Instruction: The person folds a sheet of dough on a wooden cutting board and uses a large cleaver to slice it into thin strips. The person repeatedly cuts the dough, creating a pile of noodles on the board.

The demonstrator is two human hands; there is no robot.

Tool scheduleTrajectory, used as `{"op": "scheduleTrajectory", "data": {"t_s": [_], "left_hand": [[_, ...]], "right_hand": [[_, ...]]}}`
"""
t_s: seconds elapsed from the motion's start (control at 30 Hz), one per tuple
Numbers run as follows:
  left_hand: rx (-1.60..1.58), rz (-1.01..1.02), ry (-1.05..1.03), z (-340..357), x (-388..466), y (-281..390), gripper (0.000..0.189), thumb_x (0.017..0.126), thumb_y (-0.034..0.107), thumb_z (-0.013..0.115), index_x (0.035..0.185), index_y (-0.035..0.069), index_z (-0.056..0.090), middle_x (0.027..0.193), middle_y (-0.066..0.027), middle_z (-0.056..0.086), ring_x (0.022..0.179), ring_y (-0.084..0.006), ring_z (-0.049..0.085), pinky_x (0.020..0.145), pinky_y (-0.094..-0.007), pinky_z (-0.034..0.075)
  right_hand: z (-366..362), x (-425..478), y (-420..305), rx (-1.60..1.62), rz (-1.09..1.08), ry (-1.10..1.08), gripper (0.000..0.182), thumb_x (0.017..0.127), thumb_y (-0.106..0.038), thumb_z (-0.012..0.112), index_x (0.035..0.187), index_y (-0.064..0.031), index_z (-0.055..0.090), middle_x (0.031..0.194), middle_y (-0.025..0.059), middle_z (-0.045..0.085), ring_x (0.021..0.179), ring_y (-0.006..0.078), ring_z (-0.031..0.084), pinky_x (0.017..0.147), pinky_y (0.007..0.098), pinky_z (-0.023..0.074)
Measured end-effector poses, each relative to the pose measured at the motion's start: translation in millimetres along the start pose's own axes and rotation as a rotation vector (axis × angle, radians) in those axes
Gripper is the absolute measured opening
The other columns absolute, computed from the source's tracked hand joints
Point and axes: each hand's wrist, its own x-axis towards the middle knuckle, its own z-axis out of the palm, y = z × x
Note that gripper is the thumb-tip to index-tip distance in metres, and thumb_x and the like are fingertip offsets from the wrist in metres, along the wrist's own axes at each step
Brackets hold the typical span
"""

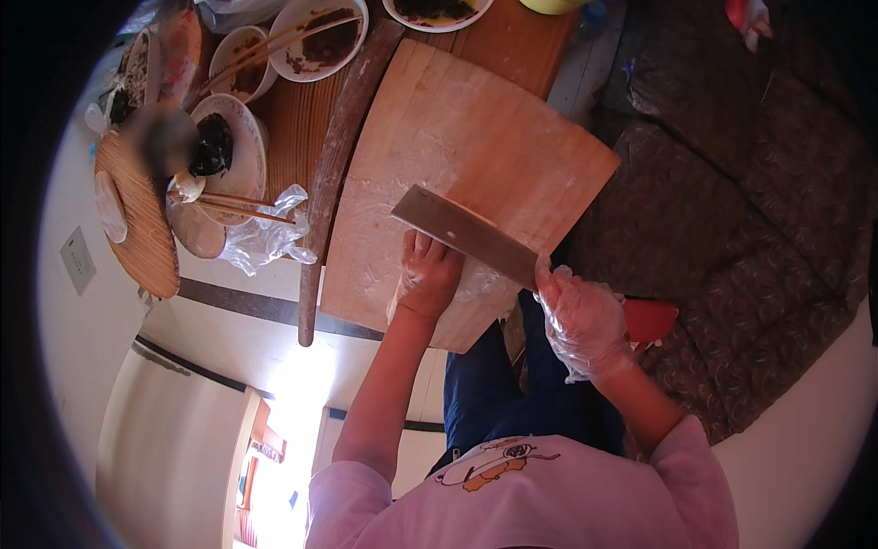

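Note:
My right hand (583, 322), in a clear plastic glove, grips the handle end of a cleaver (473, 237). The wide steel blade slants across a floured wooden board (439, 117), its tip toward the upper left. My left hand (429, 274) rests on the board just on the near side of the blade, fingers bent, with clear plastic around its wrist side. Its fingertips meet the blade's near edge, and whatever lies under them is hidden. A thin pale strip (473, 211) shows along the blade's far edge; I cannot tell what it is.
A long wooden rolling pin (336, 158) lies along the board's left edge. Bowls with dark food, such as a white bowl (322, 41), stand beyond it with chopsticks (240, 65). A crumpled plastic bag (267, 233) is nearby. Dark patterned fabric (727, 206) spreads at the right.

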Motion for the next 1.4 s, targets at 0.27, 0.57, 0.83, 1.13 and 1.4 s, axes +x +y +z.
{"op": "scheduleTrajectory", "data": {"t_s": [0.27,0.57,0.83,1.13,1.4], "left_hand": [[-0.033,-0.023,-0.038,-3.5,8.6,1.9,0.030,0.074,0.006,0.062,0.104,0.001,0.065,0.110,-0.0118,0.060,0.103,-0.0264,0.056,0.081,-0.0390,0.046],[-0.039,0.012,-0.037,-1.3,8.2,-1.7,0.033,0.076,0.006,0.060,0.108,-0.001,0.064,0.118,-0.0137,0.059,0.110,-0.0274,0.056,0.083,-0.0379,0.046],[-0.025,-0.020,-0.081,-10.9,7.7,1.7,0.035,0.074,0.006,0.058,0.109,0.000,0.064,0.120,-0.0132,0.057,0.114,-0.0280,0.053,0.084,-0.0379,0.045],[-0.047,-0.023,-0.097,-4.9,6.1,-0.8,0.032,0.075,0.007,0.058,0.106,0.001,0.065,0.119,-0.0130,0.057,0.116,-0.0283,0.053,0.084,-0.0378,0.045],[-0.070,-0.026,-0.097,-7.9,2.9,-1.5,0.034,0.074,0.007,0.058,0.107,0.000,0.064,0.118,-0.0136,0.058,0.116,-0.0293,0.053,0.086,-0.0387,0.044]], "right_hand": [[19.3,7.1,14.0,0.227,0.019,0.045,0.014,0.083,-0.005,0.060,0.095,-0.0062,0.054,0.068,0.0084,0.055,0.058,0.0266,0.060,0.051,0.0380,0.0472],[34.6,58.9,1.8,0.243,0.002,0.103,0.023,0.101,-0.019,0.041,0.085,-0.0110,0.055,0.064,0.0088,0.060,0.060,0.0260,0.063,0.054,0.0367,0.0506],[15.3,28.9,12.1,0.230,-0.024,0.043,0.006,0.091,-0.014,0.054,0.093,-0.0086,0.052,0.063,0.0088,0.059,0.056,0.0252,0.063,0.052,0.0381,0.0503],[32.2,57.8,-6.2,0.103,-0.043,0.171,0.001,0.089,-0.013,0.053,0.090,-0.0118,0.054,0.060,0.0055,0.059,0.050,0.0234,0.061,0.047,0.0351,0.0494],[11.6,27.5,11.8,0.212,-0.038,0.063,0.015,0.082,-0.012,0.060,0.093,-0.0102,0.050,0.063,0.0076,0.059,0.054,0.0245,0.064,0.050,0.0359,0.0507]]}}
